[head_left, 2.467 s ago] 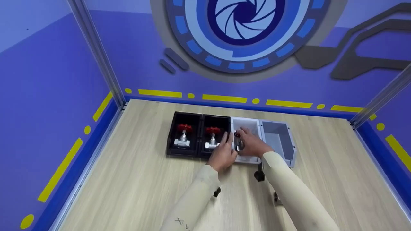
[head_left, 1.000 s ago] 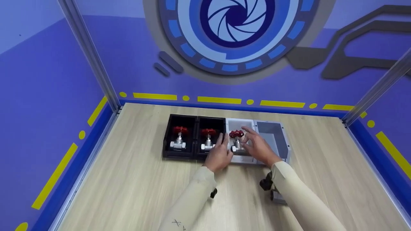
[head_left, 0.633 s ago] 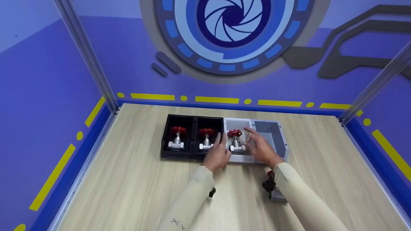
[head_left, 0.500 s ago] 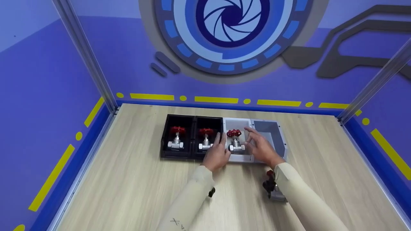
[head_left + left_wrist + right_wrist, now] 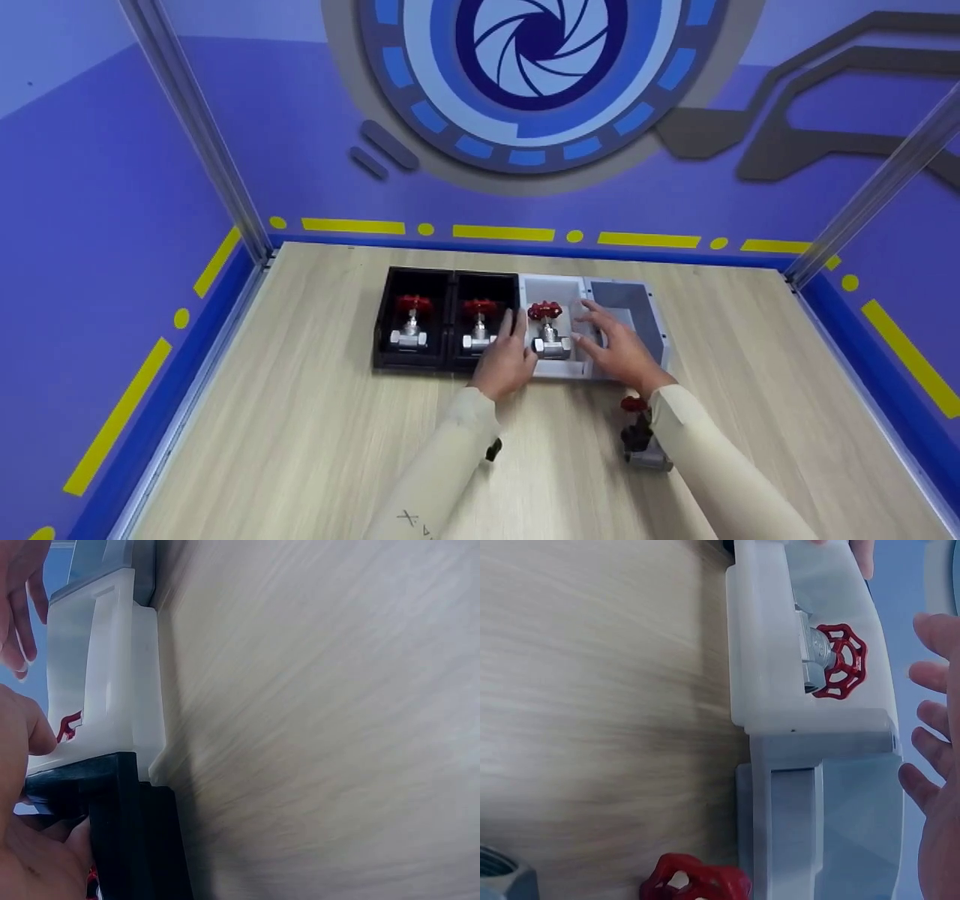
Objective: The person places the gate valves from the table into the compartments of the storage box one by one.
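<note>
Two black bins, a white bin (image 5: 555, 369) and a grey bin (image 5: 637, 296) stand side by side in a row. One silvery valve with a red handwheel sits in the left black bin (image 5: 380, 356), another in the right black bin (image 5: 487, 281). A third valve (image 5: 551, 341) stands in the white bin, its handwheel upward. My left hand (image 5: 506, 367) pinches the adjoining walls of the right black bin and white bin, thumb on the white side. My right hand (image 5: 619, 349) hovers over the white and grey bins, fingers loosely bent and apart from the valve.
Another red-wheeled valve (image 5: 646, 454) lies on the wooden table (image 5: 322, 450) in front of the grey bin, partly behind the right wrist and its black mount. Blue panels (image 5: 450, 187) and metal posts border the table.
My right hand has let go of the valve in the white bin and drawn back to the right, its fingers spreading. My left hand stays at the bin walls. The head view shifts slightly.
</note>
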`<state>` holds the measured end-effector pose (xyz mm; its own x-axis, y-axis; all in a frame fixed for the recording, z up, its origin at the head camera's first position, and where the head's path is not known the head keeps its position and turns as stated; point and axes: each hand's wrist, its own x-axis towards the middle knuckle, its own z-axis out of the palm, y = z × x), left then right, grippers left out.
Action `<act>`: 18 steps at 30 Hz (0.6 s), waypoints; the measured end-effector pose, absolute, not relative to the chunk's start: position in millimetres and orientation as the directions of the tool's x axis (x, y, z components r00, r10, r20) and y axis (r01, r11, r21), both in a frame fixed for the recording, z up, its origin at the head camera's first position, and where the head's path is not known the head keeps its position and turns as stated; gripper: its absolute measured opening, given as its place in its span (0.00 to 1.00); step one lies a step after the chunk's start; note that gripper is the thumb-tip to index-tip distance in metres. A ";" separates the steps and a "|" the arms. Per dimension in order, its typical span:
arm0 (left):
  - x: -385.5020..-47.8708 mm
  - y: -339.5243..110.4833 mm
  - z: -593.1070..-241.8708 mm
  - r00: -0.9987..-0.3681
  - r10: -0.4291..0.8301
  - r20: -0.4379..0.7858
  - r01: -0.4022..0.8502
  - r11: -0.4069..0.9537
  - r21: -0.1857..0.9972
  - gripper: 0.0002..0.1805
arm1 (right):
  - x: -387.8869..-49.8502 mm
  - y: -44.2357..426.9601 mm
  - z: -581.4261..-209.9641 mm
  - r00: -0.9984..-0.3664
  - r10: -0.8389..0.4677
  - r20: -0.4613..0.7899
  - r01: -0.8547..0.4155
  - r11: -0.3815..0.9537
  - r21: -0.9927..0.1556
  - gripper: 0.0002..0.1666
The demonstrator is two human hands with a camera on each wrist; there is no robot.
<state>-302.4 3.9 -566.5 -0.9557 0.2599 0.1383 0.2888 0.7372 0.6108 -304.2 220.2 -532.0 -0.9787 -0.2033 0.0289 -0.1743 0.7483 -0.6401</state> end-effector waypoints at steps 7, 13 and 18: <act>-300.6 5.3 -568.6 -0.951 0.248 0.185 0.309 0.745 0.591 0.40 | -298.7 226.4 -532.8 -0.986 -0.167 -0.002 -0.125 0.745 -0.656 0.26; -300.0 5.4 -567.4 -0.954 0.248 0.169 0.299 0.754 0.584 0.41 | -294.1 230.8 -532.4 -0.986 -0.162 0.043 -0.151 0.747 -0.647 0.26; -300.7 5.7 -568.3 -0.959 0.248 0.141 0.282 0.763 0.581 0.41 | -289.6 236.3 -534.9 -0.980 -0.185 0.079 -0.192 0.742 -0.643 0.28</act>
